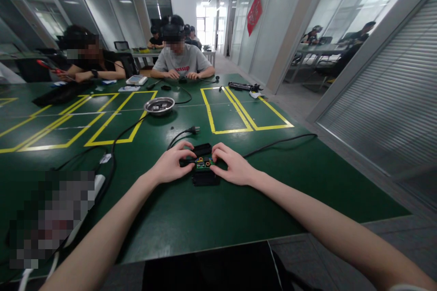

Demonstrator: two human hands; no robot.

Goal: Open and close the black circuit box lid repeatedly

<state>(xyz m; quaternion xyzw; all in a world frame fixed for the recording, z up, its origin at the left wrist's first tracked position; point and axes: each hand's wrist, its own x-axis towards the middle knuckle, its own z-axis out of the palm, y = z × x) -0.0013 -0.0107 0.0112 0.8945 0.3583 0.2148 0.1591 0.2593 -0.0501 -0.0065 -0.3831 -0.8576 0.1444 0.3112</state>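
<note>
Flat green circuit board (204, 164) lay sideways, equally near left hand (173, 164) and right hand (235, 166), whose bent fingers held its ends.

- left arm (119, 209) comes in bare from 7 o'clock, slanting up toward 1
- right arm (321, 211) is bare too, a long reach in from 4 o'clock, heading for 10
- wrists look pretty straight on both sides
- left hand (172, 163) is near the middle, fingers curled toward 3 o'clock, thumb under them, kind of a pinch
- right hand (234, 166) basically mirrors it: bent fingers and thumb aimed at 9
- hands are close but not touching, backs mostly up
</note>
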